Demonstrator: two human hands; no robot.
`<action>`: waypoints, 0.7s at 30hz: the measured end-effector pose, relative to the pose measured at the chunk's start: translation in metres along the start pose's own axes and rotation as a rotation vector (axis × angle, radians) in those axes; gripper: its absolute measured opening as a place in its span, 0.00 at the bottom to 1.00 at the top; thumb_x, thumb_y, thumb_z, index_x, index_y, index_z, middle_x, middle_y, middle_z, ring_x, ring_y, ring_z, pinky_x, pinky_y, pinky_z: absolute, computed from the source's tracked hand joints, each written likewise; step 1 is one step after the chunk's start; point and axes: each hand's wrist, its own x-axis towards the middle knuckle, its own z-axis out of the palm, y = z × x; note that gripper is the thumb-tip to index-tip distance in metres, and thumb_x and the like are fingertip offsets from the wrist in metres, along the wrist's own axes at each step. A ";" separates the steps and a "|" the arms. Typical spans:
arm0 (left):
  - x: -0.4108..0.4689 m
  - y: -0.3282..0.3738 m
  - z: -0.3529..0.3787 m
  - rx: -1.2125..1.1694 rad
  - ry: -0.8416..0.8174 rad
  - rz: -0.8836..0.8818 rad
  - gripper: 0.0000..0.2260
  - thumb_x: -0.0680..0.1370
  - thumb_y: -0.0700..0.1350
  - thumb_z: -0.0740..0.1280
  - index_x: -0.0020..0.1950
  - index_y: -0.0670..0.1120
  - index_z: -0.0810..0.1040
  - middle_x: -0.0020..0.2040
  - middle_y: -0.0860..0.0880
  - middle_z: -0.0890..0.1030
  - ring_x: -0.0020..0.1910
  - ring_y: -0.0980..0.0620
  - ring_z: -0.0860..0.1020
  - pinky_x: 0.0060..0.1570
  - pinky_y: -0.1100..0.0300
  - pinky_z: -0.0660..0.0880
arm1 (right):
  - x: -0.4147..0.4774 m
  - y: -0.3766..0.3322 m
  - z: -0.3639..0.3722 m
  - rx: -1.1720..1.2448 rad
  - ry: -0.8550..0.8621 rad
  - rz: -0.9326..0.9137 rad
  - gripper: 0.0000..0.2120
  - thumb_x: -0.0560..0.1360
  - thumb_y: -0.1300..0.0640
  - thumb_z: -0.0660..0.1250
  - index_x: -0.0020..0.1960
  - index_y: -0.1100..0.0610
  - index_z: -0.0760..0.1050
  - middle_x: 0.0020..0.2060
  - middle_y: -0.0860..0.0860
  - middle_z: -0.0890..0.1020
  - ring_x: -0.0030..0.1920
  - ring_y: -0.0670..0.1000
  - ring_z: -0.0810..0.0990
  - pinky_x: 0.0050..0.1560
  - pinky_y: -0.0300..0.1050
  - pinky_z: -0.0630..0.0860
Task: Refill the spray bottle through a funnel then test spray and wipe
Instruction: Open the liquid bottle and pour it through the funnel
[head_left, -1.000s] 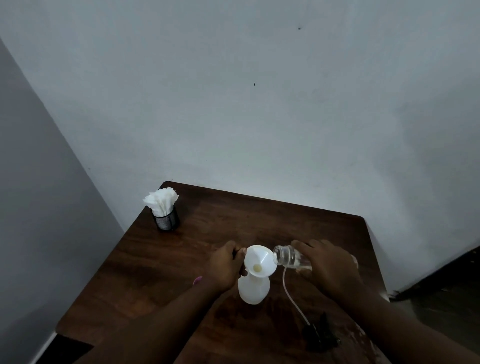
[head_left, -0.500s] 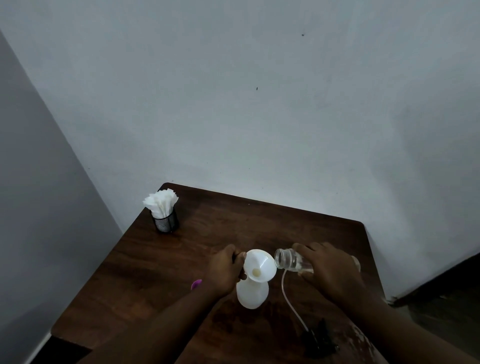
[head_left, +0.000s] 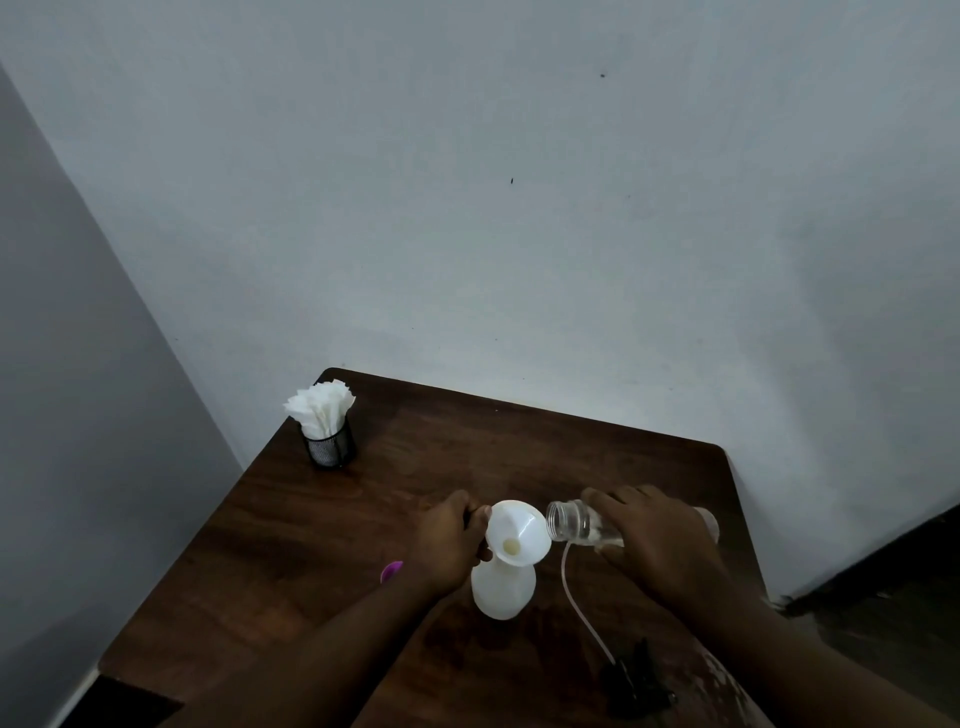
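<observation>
Fingers (head_left: 602, 500) of the right hand (head_left: 662, 548) curl round a tipped clear plastic jar (head_left: 570, 521), its mouth at the white plastic funnel (head_left: 521, 531) seated in the white spray bottle (head_left: 503, 590), which stands on the dark wooden surface (head_left: 353, 525). The left hand (head_left: 448, 545) grips its neck. Tipping too fast could flood the funnel and spill.

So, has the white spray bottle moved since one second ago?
No. The white spray bottle keeps its place relative to the tissue holder; only the camera shifted.
</observation>
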 end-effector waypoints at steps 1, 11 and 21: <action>0.000 0.000 0.000 0.000 0.001 0.000 0.11 0.84 0.49 0.62 0.43 0.48 0.73 0.35 0.49 0.84 0.33 0.56 0.84 0.35 0.60 0.80 | 0.000 0.000 0.000 -0.002 0.005 -0.004 0.32 0.61 0.45 0.81 0.64 0.47 0.78 0.52 0.47 0.85 0.46 0.51 0.84 0.40 0.48 0.81; -0.001 0.000 -0.001 0.007 0.000 0.008 0.12 0.84 0.50 0.62 0.44 0.46 0.74 0.35 0.48 0.84 0.32 0.56 0.84 0.38 0.54 0.81 | 0.000 -0.001 0.001 -0.020 0.002 -0.016 0.30 0.63 0.45 0.79 0.64 0.47 0.78 0.53 0.46 0.84 0.46 0.51 0.83 0.39 0.48 0.80; 0.000 0.001 -0.002 0.023 -0.006 0.002 0.11 0.84 0.50 0.62 0.43 0.48 0.73 0.34 0.49 0.84 0.32 0.57 0.84 0.39 0.54 0.82 | 0.003 -0.003 -0.002 -0.011 0.010 -0.030 0.29 0.63 0.44 0.79 0.62 0.46 0.77 0.52 0.45 0.84 0.45 0.51 0.83 0.38 0.48 0.79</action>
